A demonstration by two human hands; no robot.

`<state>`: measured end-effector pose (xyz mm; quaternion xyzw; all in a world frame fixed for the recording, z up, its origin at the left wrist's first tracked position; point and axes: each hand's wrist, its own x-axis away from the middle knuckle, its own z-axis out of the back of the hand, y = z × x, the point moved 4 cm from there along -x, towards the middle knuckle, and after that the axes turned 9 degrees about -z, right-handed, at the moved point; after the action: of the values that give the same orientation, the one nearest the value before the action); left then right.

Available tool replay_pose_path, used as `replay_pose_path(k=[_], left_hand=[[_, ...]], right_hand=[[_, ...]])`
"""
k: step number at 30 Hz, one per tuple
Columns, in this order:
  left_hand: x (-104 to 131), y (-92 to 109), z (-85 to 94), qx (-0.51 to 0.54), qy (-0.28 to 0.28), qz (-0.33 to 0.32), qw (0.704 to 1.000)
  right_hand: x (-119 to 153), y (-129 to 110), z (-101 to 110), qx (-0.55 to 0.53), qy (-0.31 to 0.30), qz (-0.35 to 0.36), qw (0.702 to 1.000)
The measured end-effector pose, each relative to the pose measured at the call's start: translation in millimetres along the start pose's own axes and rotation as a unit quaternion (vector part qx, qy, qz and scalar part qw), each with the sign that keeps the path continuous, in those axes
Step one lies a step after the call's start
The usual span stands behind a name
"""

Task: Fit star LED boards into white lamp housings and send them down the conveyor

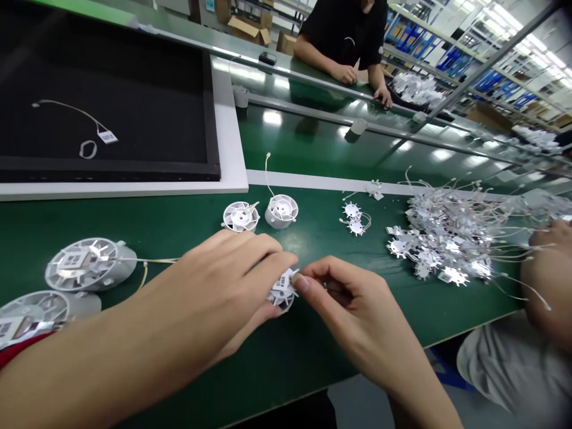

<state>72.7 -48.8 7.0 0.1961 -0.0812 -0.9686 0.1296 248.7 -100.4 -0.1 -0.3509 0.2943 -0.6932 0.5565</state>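
My left hand (243, 280) is wrapped round a small white round fan housing (282, 304), covering most of it. On its face lies a silvery star-shaped plate with a printed white label (283, 280). At the right edge of that plate, my right hand (346, 304) pinches with thumb and forefinger; what sits between the fingertips is too small to make out. Just beyond my left hand stand two more white housings, one (241, 217) with a short wire across it and another (282, 211) with a thin wire rising from it.
Labelled white housings (92, 264) lie at the left. A large pile of star-shaped plates with wires (447, 229) spreads at the right, beside another person's arm (547, 280). A black tray (111, 107) holds a wired label. Someone in black (344, 42) leans across the line.
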Motion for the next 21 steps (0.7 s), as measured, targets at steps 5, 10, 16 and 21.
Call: replay_pose_path(k=[5,10,16,21], left_hand=[[1.5,-3.4,-15.2,0.077,-0.054,0.058,0.994],[10.0,-6.9,-19.0,0.139,-0.066,0.091,0.984],[12.8,-7.3,-20.1,0.131,-0.067,0.086,0.985],[9.4,-7.4,-22.1,0.087,-0.067,0.079,0.991]], right_hand=[[1.7,11.0,-7.9,0.055,-0.023,-0.016,0.998],[4.1,16.6,-9.8,0.064,-0.025,-0.027,0.997],[4.3,18.8,-11.9,0.065,-0.014,-0.009,0.998],[4.5,17.7,-13.3,0.087,-0.002,0.023,0.996]])
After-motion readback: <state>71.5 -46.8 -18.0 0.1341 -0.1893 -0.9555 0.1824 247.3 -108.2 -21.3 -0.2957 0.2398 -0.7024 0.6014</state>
